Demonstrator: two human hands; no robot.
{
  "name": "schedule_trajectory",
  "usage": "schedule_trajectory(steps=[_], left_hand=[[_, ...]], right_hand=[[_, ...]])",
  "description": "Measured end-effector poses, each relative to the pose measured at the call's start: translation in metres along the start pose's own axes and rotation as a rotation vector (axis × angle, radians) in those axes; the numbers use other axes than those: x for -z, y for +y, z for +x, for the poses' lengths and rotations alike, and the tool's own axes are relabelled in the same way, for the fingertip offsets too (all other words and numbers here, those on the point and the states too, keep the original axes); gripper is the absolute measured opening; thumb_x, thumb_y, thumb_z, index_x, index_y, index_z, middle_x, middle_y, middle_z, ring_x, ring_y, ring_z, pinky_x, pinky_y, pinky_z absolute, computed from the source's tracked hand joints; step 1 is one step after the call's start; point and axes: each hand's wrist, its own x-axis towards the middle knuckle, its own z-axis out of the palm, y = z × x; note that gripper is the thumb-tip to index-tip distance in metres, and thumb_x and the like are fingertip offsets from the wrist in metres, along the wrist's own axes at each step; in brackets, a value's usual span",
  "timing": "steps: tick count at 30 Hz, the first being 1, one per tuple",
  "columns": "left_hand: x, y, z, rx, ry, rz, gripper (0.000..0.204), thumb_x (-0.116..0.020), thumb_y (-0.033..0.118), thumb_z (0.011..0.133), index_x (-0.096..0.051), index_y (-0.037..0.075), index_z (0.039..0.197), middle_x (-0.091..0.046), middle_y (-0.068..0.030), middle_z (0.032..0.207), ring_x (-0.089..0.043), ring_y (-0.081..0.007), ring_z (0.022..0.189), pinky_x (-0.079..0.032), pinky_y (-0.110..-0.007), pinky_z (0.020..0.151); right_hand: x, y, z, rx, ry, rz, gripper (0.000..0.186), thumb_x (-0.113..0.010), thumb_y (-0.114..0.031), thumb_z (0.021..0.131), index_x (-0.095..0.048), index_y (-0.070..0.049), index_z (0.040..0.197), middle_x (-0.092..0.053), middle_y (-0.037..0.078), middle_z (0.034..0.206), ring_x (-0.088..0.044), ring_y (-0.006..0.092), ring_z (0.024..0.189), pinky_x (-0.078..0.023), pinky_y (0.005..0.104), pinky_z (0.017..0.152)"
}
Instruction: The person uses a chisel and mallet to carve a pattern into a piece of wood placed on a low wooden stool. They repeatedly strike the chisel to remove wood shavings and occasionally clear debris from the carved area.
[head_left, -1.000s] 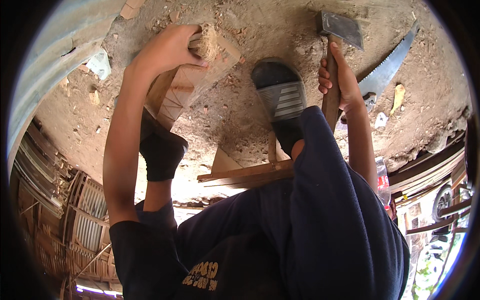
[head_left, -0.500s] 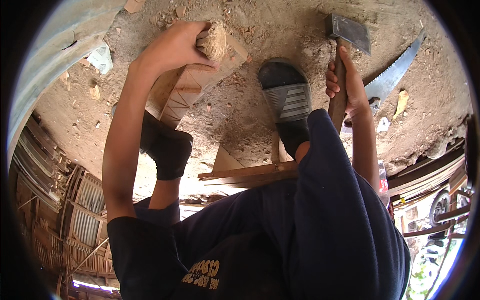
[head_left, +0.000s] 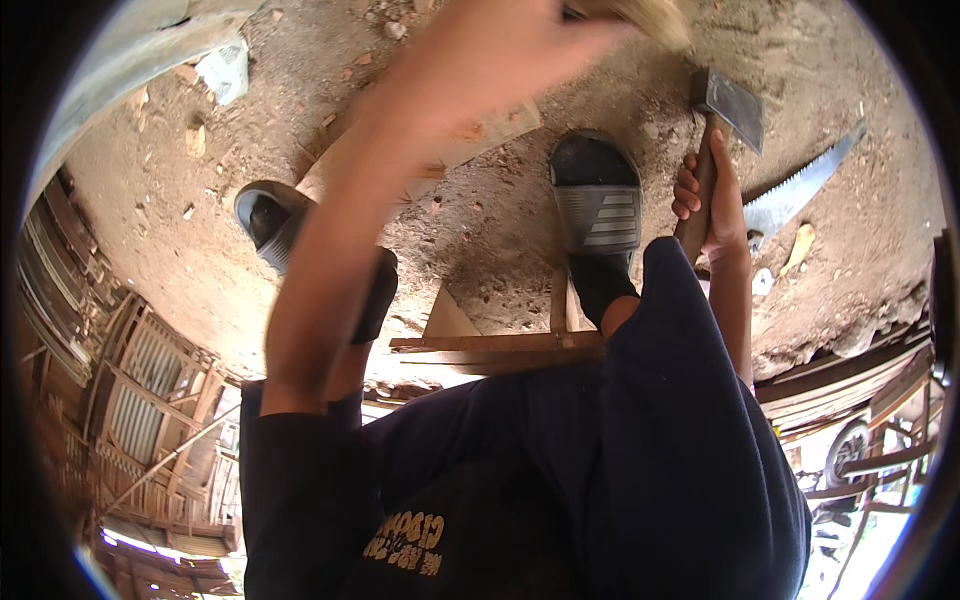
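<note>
My left hand (head_left: 520, 45) is raised at the top of the view and smeared by motion. Its fingers are closed round a short wooden piece with a pale, frayed end (head_left: 655, 20); the rest of the piece is hidden or out of view. Below that forearm lies a notched wooden block (head_left: 490, 138) on the dirt, partly covered by the arm. My right hand (head_left: 722, 195) grips the wooden handle of a hatchet (head_left: 735, 108), whose broad dark metal head points away from me, above the ground.
A handsaw blade (head_left: 805, 190) lies on the dirt right of the hatchet, near a yellowish chip (head_left: 799, 248). My slippered feet stand apart. Wooden strips (head_left: 490, 345) lie across in front of my seat. A pale plastic scrap (head_left: 224, 72) is at the far left.
My left hand has lifted off the wooden block and swung right and away, carrying the frayed wooden piece. My right hand still holds the hatchet; the whole view has shifted slightly.
</note>
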Motion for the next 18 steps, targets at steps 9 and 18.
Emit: schedule_trajectory(steps=[9, 18], left_hand=[[-0.091, 0.008, -0.018, 0.034, 0.175, 0.44, 0.019, -0.068, 0.016, 0.072, -0.063, 0.002, 0.083, -0.064, -0.0165, 0.066, -0.066, -0.0341, 0.065, -0.053, -0.042, 0.061], [-0.061, -0.004, 0.003, 0.025, 0.358, 0.546, 0.023, -0.074, 0.018, 0.064, -0.065, 0.001, 0.077, -0.065, -0.0163, 0.064, -0.067, -0.0306, 0.061, -0.055, -0.039, 0.057]], right_hand=[[0.0, 0.004, 0.0, 0.036, 0.004, 0.022, 0.04, -0.039, -0.046, 0.099, -0.048, -0.01, 0.084, -0.038, -0.003, 0.058, -0.038, 0.006, 0.042, -0.037, 0.0205, 0.039], [-0.013, -0.004, -0.004, -0.001, 0.066, -0.051, 0.046, -0.043, -0.056, 0.095, -0.043, -0.011, 0.084, -0.035, -0.003, 0.059, -0.036, 0.007, 0.042, -0.033, 0.0211, 0.038]])
